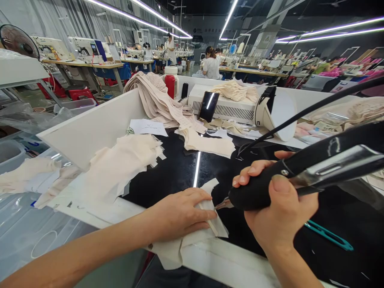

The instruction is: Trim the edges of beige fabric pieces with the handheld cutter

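Observation:
My left hand (180,214) lies flat, fingers together, pressing a small cream fabric piece (210,228) onto the black glossy worktop (177,172) near its front edge. My right hand (279,208) is wrapped round the black handle of a corded hot-cutting tool (315,168). The tool's metal tip (222,205) points at the fabric edge just beside my left fingertips. A black cable runs from the tool up to the right.
Heaps of cream fabric pieces (120,164) lie at left and further back (207,144). A white boxy machine (225,106) stands behind, with a white side wall (96,128) at left. Teal snips (328,236) lie at right. Other people sit at sewing tables in the background.

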Action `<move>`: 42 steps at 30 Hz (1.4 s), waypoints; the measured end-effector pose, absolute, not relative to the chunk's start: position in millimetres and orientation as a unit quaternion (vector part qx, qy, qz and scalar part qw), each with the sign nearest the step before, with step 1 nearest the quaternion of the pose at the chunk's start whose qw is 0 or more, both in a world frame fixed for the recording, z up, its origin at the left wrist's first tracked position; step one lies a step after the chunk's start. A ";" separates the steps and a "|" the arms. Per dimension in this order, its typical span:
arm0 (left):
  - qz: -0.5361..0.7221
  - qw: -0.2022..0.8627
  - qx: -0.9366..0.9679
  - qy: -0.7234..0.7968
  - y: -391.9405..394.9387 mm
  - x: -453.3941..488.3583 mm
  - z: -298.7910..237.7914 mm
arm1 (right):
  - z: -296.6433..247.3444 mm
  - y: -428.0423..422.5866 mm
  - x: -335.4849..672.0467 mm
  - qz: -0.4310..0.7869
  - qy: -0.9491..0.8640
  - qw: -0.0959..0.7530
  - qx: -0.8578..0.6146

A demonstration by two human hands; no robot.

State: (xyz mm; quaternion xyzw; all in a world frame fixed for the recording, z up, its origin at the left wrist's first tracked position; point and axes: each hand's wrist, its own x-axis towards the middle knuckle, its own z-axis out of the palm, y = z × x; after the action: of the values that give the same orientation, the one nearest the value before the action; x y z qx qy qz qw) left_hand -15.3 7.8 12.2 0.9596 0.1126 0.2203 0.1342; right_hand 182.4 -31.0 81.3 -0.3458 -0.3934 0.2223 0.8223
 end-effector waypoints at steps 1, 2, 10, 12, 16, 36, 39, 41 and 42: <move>0.221 0.136 0.959 0.115 7.5 -15.5 12.1 | 81.1 -31.0 182.3 0.222 -0.393 0.821 -0.349; 0.221 0.138 0.958 0.117 7.1 -15.8 12.0 | 81.4 -30.8 182.3 0.222 -0.391 0.820 -0.353; 0.222 0.147 0.957 0.119 6.5 -13.9 11.5 | 86.0 -24.1 182.1 0.212 -0.372 0.834 -0.349; 0.220 0.150 0.956 0.122 7.7 -13.7 11.1 | 84.4 -21.7 181.4 0.216 -0.372 0.832 -0.350; 0.209 0.149 0.957 0.133 3.7 -12.9 12.3 | 81.2 -19.7 180.2 0.226 -0.376 0.828 -0.351; 0.224 0.194 0.955 0.014 60.4 6.8 19.2 | 77.0 -42.9 189.0 0.253 -0.399 0.816 -0.332; 0.204 0.210 0.956 0.013 65.0 1.2 17.6 | 76.3 -44.3 188.7 0.255 -0.392 0.817 -0.339; 0.196 0.221 0.955 0.018 65.7 -5.3 19.8 | 75.8 -44.4 188.2 0.252 -0.391 0.816 -0.344; 0.192 0.226 0.955 0.021 65.7 -8.5 21.5 | 75.4 -44.2 188.0 0.250 -0.391 0.816 -0.345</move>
State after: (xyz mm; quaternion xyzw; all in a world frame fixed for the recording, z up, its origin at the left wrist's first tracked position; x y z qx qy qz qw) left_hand -8.5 65.7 21.5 0.9547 0.0212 0.1920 0.2262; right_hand 188.0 -44.2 75.4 -0.3453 -0.3913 0.2495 0.8157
